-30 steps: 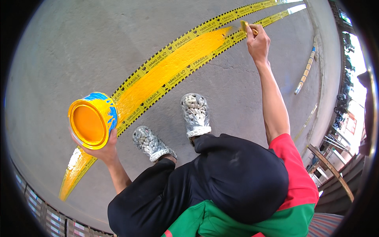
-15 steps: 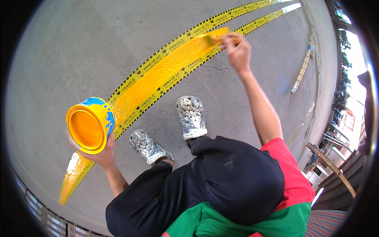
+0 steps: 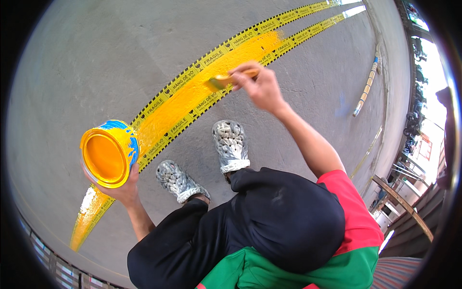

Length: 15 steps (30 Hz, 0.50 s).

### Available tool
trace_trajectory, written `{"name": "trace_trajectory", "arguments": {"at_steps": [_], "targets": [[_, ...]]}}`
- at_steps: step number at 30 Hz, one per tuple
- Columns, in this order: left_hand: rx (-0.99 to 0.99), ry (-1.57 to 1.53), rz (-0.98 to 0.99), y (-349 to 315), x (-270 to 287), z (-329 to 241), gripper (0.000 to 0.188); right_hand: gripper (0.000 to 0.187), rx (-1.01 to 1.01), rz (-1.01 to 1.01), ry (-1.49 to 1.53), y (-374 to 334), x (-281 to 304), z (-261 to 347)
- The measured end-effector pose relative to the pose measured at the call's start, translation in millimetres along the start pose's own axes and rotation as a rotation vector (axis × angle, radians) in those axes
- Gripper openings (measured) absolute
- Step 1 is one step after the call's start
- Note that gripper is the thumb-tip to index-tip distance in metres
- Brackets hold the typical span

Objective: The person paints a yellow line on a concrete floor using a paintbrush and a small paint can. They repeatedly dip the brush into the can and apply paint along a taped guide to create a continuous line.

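My left hand (image 3: 126, 187) is wrapped round the lower side of a yellow and blue paint can (image 3: 115, 127), whose open top shows orange-yellow paint (image 3: 102, 156). In my right hand (image 3: 262, 86) is a paintbrush (image 3: 222, 81), gripped by its handle, with the paint-covered bristles at the yellow painted stripe (image 3: 178, 103). Bare grey shows at the stripe's far right end. Along its two sides run strips of yellow masking tape with black print, the far strip (image 3: 211, 59) and the near strip (image 3: 195, 113).
My feet in grey-white clogs (image 3: 231, 142) stand on the grey concrete floor (image 3: 96, 62) just short of the near tape. A long banded pole (image 3: 368, 86) lies at the right. Wooden planks (image 3: 404, 207) and clutter stand at the right edge, a railing (image 3: 53, 262) at lower left.
My right hand has swept the brush left and nearer along the stripe, leaving wet paint at the right end. The left hand and can have hardly moved.
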<state>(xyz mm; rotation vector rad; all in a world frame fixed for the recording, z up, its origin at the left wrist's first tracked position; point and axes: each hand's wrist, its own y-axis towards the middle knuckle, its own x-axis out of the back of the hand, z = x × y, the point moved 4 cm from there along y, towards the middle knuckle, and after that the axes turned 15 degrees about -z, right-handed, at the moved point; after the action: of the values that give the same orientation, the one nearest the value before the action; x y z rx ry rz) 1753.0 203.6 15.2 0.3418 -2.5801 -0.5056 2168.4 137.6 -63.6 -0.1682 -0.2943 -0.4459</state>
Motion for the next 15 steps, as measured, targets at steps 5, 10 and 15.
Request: {"name": "trace_trajectory", "arguments": {"at_steps": [5,10,15], "targets": [[-0.030,-0.011,-0.007,2.6,1.7,-1.8,0.105,0.023,0.027,-0.545,-0.550,88.7,119.0,-23.5],[-0.063,-0.006,-0.012,1.3,7.4,-0.6,0.105,0.014,0.288,-0.483,-0.858,112.6,131.1,-28.7],[-0.063,-0.087,-0.027,7.0,10.6,-0.4,0.104,0.012,0.654,-0.007,-0.706,9.3,-23.8,10.2]]}}
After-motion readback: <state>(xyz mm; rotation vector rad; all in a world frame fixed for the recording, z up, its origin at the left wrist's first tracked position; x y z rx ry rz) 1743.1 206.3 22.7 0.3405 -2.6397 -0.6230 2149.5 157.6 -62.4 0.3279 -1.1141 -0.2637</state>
